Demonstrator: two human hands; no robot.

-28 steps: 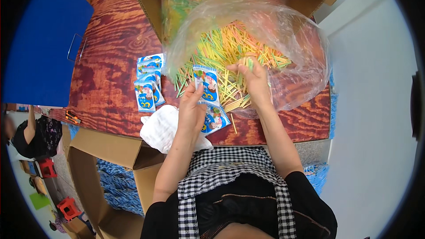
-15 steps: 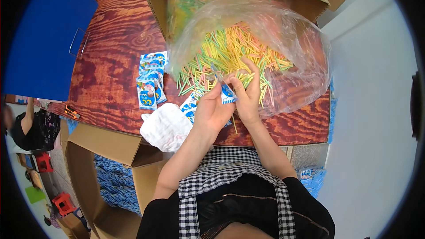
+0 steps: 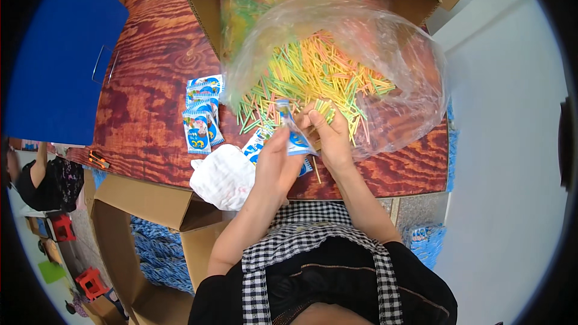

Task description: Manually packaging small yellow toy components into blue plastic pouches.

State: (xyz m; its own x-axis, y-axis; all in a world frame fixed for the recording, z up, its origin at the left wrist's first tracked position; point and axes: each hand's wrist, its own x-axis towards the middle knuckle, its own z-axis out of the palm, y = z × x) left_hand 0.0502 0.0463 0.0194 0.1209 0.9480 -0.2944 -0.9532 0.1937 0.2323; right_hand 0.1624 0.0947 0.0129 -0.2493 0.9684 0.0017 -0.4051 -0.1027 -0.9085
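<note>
My left hand (image 3: 276,159) is closed on a small blue-and-white packet (image 3: 297,143), which hangs between my two hands. In my right hand (image 3: 332,138) is a small bundle of thin pastel sticks (image 3: 325,109), gripped by curled fingers beside the packet. Just beyond both hands lies a heap of yellow, green and pink sticks (image 3: 319,63), spilling from a clear plastic bag (image 3: 415,120). More blue-and-white packets (image 3: 251,148) lie partly under my left hand. Left of the heap, several filled-looking packets (image 3: 197,131) overlap in a column. A folded white cloth (image 3: 223,176) rests by my left wrist.
An open cardboard box (image 3: 201,15) stands on the red wood-grain table (image 3: 150,84) behind the heap. Below the near edge, another box (image 3: 144,189) holds blue strips (image 3: 158,250). A blue panel (image 3: 60,48) is at left, near a cutter (image 3: 98,159). Another person (image 3: 48,182) is at far left.
The fingers of my right hand, stretched upward before, are now curled in around the sticks. My left hand has shifted slightly left, and the packet has turned and looks wider.
</note>
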